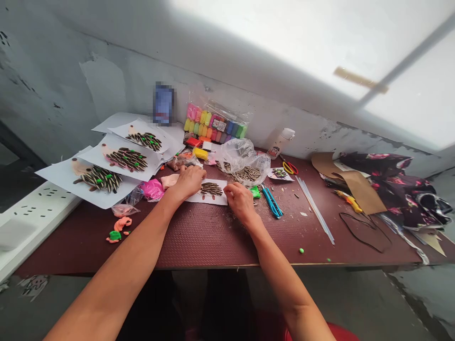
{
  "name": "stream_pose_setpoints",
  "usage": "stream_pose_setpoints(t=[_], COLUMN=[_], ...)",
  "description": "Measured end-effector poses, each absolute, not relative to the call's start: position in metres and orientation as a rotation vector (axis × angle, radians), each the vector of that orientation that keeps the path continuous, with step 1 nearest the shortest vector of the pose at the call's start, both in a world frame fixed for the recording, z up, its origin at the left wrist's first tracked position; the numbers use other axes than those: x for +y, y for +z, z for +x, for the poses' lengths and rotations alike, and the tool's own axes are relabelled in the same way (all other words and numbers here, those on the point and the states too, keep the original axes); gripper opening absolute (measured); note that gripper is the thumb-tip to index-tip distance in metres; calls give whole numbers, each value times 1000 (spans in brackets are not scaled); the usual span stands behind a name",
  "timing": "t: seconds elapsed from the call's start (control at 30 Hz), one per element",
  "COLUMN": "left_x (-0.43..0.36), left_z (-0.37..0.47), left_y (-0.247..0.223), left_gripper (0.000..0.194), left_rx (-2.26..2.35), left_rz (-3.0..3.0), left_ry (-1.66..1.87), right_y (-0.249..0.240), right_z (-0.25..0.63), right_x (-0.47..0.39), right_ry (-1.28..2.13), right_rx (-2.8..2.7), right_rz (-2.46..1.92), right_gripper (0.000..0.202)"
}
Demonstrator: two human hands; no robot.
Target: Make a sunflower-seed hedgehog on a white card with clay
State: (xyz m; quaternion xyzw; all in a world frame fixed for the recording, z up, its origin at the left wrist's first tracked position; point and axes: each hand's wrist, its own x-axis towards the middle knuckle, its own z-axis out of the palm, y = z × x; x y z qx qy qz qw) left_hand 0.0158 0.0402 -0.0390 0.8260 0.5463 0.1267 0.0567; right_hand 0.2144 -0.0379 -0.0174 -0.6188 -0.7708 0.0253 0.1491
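Note:
A small white card [217, 200] lies on the dark red table in front of me, with striped sunflower seeds [211, 189] laid in a fan and brown dots below, like a hedgehog's spines and feet. My left hand [190, 182] curls over the card's left part and presses on it, hiding what is underneath. At the card's right edge, my right hand [240, 199] has its fingers pinched together beside the seeds; whatever is between the fingertips is too small to make out. Behind it, a clear plastic bag [240, 154] lies open with loose seeds [247, 174].
Finished-looking hedgehog sheets [94, 177] overlap at the left, above a white power strip [31, 213]. Coloured clay packs [215, 124] lean on the wall. A blue utility knife [272, 202], scissors [289, 167], glue sticks [316, 210], a glue gun [350, 201] and a bottle [280, 143] stand or lie rightward.

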Motion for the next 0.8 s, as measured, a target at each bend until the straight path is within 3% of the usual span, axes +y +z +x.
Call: stream_pose_setpoints(t=[0.8], left_x=[40], left_z=[15], left_y=[-36], left_gripper=[27], left_rx=[1646], left_rz=[2493], left_ry=[345], right_y=[-11], right_z=[240], right_x=[-7], right_ry=[-68], right_rx=[-2121], right_rz=[-2042], right_gripper=[25])
